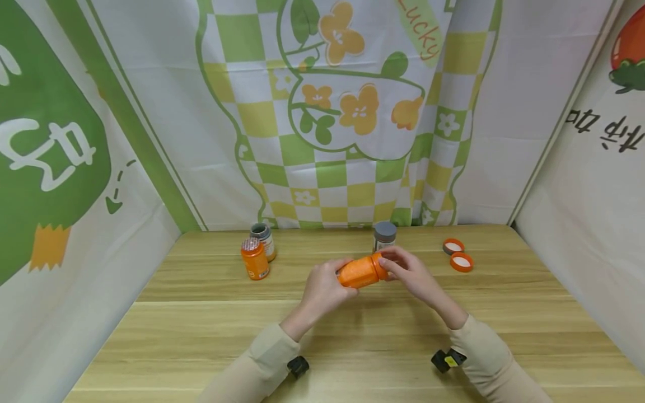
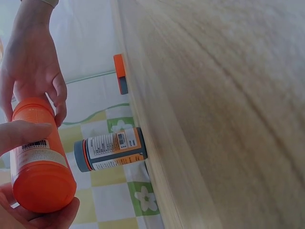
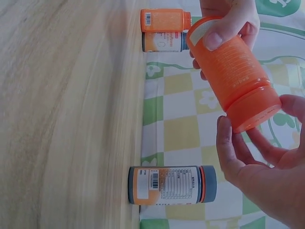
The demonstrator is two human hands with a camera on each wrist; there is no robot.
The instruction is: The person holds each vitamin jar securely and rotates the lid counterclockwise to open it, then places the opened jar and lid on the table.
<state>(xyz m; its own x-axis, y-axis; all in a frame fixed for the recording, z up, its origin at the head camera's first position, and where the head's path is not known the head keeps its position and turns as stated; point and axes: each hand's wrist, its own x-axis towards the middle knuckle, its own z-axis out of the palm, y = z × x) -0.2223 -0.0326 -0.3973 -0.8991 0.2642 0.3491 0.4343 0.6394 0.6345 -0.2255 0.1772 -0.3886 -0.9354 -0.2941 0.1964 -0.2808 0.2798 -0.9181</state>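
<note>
My left hand (image 1: 325,285) grips an orange plastic bottle (image 1: 356,273) around its body, tilted and held above the table. The thumb lies along the bottle's side in the right wrist view. At the other end, my right hand (image 1: 415,277) holds the orange cap (image 3: 252,109) between thumb and fingers, and the cap sits on the bottle's neck. Just behind the hands stands a grey bottle (image 1: 385,235) with its grey cap on; its printed label (image 2: 112,145) shows in the left wrist view.
Toward the back left, an orange bottle (image 1: 255,262) with a silvery top and no cap stands before a grey, uncapped bottle (image 1: 265,238). Two loose caps lie at the back right, one grey-sided (image 1: 453,246) and one orange (image 1: 461,262). A patterned curtain (image 1: 342,190) hangs behind the wooden table (image 1: 201,336).
</note>
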